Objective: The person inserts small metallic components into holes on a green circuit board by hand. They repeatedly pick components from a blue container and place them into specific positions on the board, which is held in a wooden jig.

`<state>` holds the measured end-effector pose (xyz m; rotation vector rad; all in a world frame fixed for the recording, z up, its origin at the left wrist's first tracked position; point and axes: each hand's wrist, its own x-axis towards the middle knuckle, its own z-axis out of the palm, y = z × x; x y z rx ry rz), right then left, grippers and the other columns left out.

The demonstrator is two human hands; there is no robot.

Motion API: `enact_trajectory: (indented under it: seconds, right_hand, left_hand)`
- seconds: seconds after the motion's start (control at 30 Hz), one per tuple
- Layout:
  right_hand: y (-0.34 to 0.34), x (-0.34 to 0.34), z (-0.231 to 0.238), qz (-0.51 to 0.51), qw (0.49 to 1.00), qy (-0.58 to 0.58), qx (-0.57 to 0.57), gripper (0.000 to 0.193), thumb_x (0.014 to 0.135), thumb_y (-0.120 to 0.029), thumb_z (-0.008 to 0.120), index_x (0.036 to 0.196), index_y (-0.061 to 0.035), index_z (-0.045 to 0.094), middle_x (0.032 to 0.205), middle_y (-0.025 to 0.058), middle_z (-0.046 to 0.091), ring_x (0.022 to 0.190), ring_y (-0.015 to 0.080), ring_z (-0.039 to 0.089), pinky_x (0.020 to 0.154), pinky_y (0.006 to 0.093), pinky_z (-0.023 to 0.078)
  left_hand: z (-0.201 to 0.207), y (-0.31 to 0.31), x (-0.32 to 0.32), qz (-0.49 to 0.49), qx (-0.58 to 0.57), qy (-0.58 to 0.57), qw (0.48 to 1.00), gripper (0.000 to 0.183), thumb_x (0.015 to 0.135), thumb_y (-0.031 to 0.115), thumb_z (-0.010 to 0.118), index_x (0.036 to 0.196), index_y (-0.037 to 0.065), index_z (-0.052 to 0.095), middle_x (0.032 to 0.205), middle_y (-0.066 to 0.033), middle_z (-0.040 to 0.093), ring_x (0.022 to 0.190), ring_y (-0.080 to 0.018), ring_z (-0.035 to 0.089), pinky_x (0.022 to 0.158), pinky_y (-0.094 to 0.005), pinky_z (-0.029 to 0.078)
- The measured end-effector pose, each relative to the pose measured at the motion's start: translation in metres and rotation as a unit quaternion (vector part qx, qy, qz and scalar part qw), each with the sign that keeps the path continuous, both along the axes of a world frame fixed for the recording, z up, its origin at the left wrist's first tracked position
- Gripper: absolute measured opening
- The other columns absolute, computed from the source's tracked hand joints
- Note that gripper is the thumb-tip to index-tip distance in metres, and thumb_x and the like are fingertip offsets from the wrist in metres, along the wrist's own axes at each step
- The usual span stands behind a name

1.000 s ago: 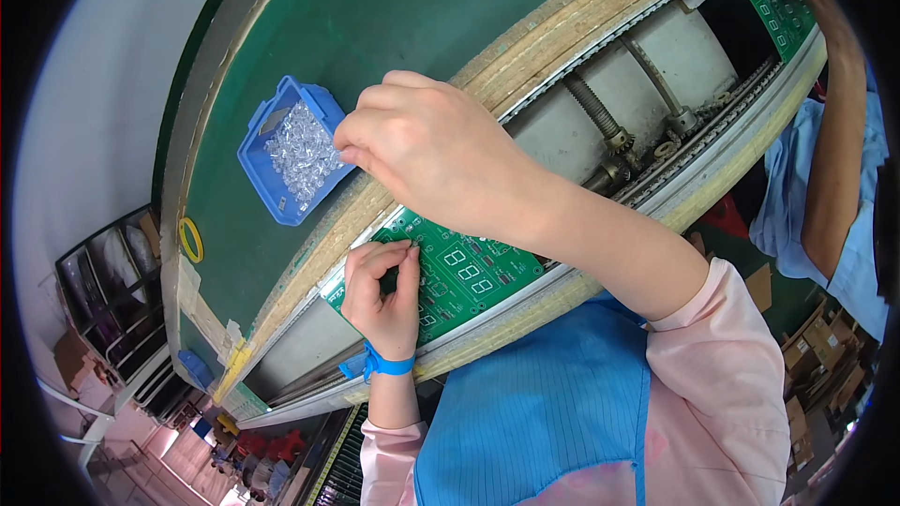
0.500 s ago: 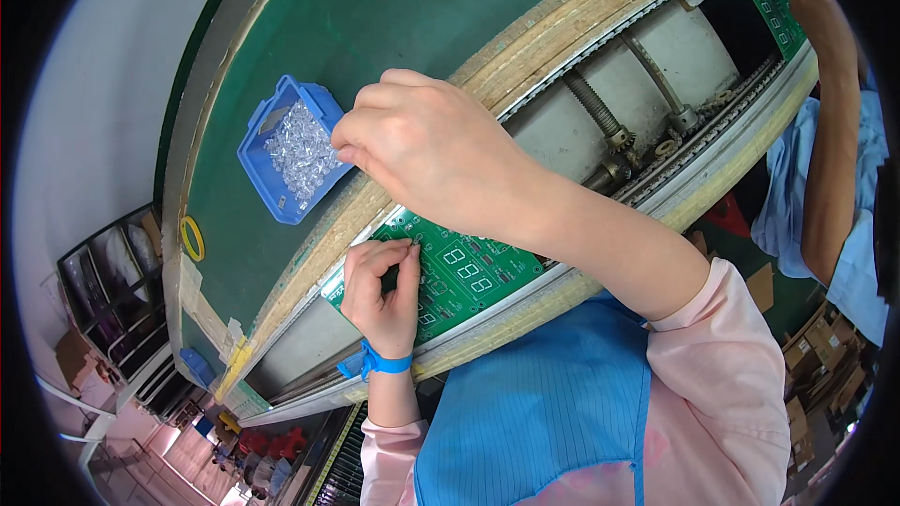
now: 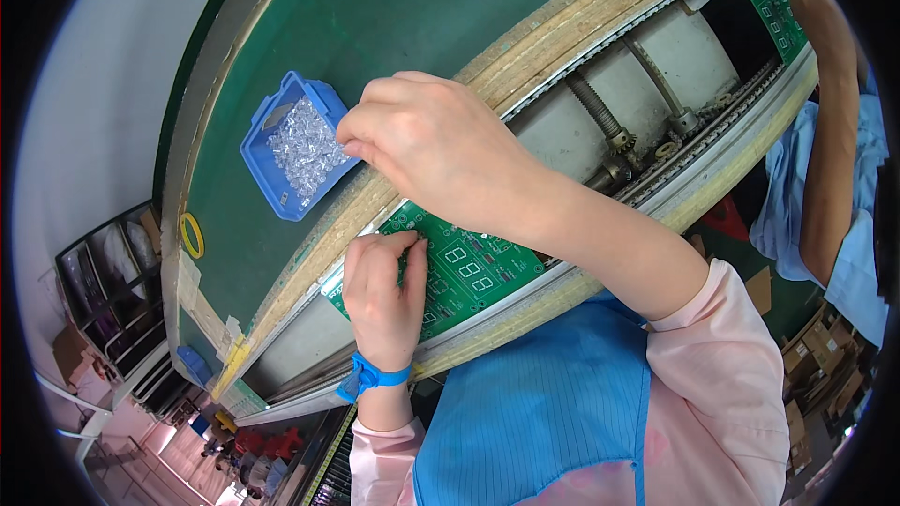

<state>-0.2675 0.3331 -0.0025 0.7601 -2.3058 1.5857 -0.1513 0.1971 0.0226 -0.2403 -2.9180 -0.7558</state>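
Observation:
A green circuit board [image 3: 483, 272] with white printed digit outlines lies in the rail track in front of me. My left hand [image 3: 382, 295], with a blue wrist strap [image 3: 372, 375], is over the board's left part. Its thumb and index finger are pinched close to the board surface, and whatever they hold is too small to make out. My right hand [image 3: 431, 145] hovers above the board's far edge, beside a blue bin [image 3: 272, 183] of small clear components [image 3: 306, 150]. Its fingertips are pressed together near the bin's right side; anything between them is hidden.
Beyond a wooden rail [image 3: 534, 47] stretches a green tabletop [image 3: 403, 9] with a yellow ring [image 3: 191, 236] at its left. Threaded rods [image 3: 595, 108] and chains lie in the open track. At the far right, a co-worker's hand [image 3: 825, 14] touches another green board [image 3: 764, 0].
My left hand has shifted slightly, its fingertips a little farther up the board. My right hand stays by the bin, almost unmoved.

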Motion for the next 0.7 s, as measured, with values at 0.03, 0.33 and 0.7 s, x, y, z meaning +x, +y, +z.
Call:
enact_trajectory:
  seconds: [0.03, 0.33, 0.7]
  right_hand:
    - [0.001, 0.0, 0.0, 0.003, 1.0, -0.013, -0.006, 0.008, 0.081, -0.006, 0.069, 0.086, -0.0008, 0.071, 0.084, 0.012, 0.066, 0.083, 0.0307, 0.065, 0.074, 0.0403, 0.053]
    - [0.002, -0.002, 0.004, 0.025, 0.995, -0.074, -0.058, 0.011, 0.087, -0.003, 0.066, 0.095, 0.0012, 0.072, 0.09, 0.0129, 0.068, 0.076, 0.0276, 0.068, 0.069, 0.0354, 0.055]
    - [0.013, 0.005, 0.045, 0.236, 0.832, -0.446, -0.231, 0.015, 0.097, -0.007, 0.062, 0.107, 0.0047, 0.066, 0.089, 0.0048, 0.067, 0.078, 0.0089, 0.062, 0.073, 0.0235, 0.052]
  left_hand:
    - [0.001, 0.001, -0.002, -0.013, -0.01, 0.003, 1.0, 0.016, 0.077, -0.006, 0.076, 0.087, -0.001, 0.065, 0.084, -0.0123, 0.066, 0.076, -0.0253, 0.064, 0.069, -0.0332, 0.052]
    - [0.008, 0.002, 0.004, 0.024, -0.03, -0.013, 0.999, 0.023, 0.073, 0.002, 0.082, 0.089, 0.0, 0.065, 0.084, -0.0113, 0.066, 0.079, -0.0281, 0.064, 0.07, -0.0373, 0.05]
    - [0.017, -0.062, -0.083, 0.051, -0.168, 0.127, 0.976, 0.016, 0.079, 0.008, 0.071, 0.095, 0.005, 0.073, 0.09, -0.0087, 0.069, 0.092, -0.0298, 0.06, 0.079, -0.0426, 0.05]
